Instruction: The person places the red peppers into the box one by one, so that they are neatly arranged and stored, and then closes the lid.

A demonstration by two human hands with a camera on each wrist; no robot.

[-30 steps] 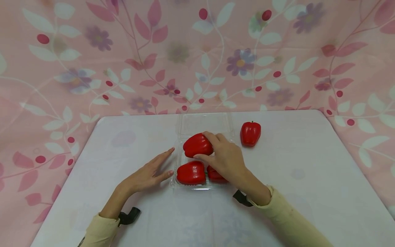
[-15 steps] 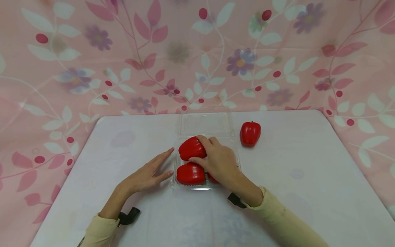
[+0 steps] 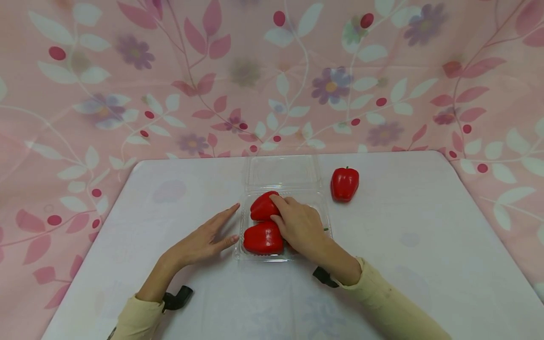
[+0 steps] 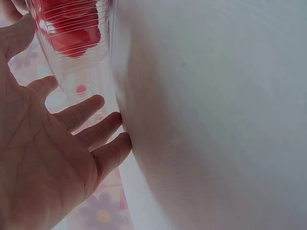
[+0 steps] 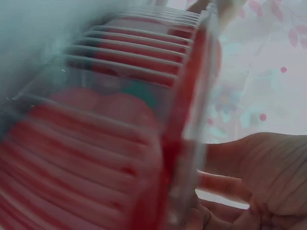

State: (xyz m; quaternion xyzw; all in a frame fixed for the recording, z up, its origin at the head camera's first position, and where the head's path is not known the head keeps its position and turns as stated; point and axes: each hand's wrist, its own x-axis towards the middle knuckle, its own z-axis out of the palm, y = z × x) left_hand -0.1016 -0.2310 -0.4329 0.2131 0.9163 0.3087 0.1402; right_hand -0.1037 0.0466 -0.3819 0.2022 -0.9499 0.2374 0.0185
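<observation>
Right hand (image 3: 299, 226) curls its thumb and fingers round one end of a red pepper (image 3: 261, 208) in a clear container (image 3: 263, 259), as I follow by camera from afar; the left hand (image 3: 204, 241), fingers extended and holding nothing, flanks the container's left wall, though I cannot tell whether it touches. Pink floral cloth (image 3: 272, 94) fills the background above a white-covered table (image 3: 403, 212), where the container stands with its lid (image 3: 282, 172) laid open toward the cloth. The gripped red pepper slants in the far left part, just beside a second pepper (image 3: 263, 238) at the near left. At least one more pepper (image 5: 96, 153) shows through the ribbed plastic in the right wrist view; from the head camera the hand hides most of that area, so I cannot give a full count. Another, the lone pepper (image 3: 345, 185), rests outside, to the right of the lid. Smallest of all, a green stem (image 3: 326, 229) pokes out past the knuckles. In my judgement, settling the held pepper well calls for lowering it gently, turning it to lie level beside its neighbor and easing the fingers off without nudging the others, the left palm ready to steady the light plastic. No brand, label or legible writing appears on peppers, container or cloth in any of my three views.
</observation>
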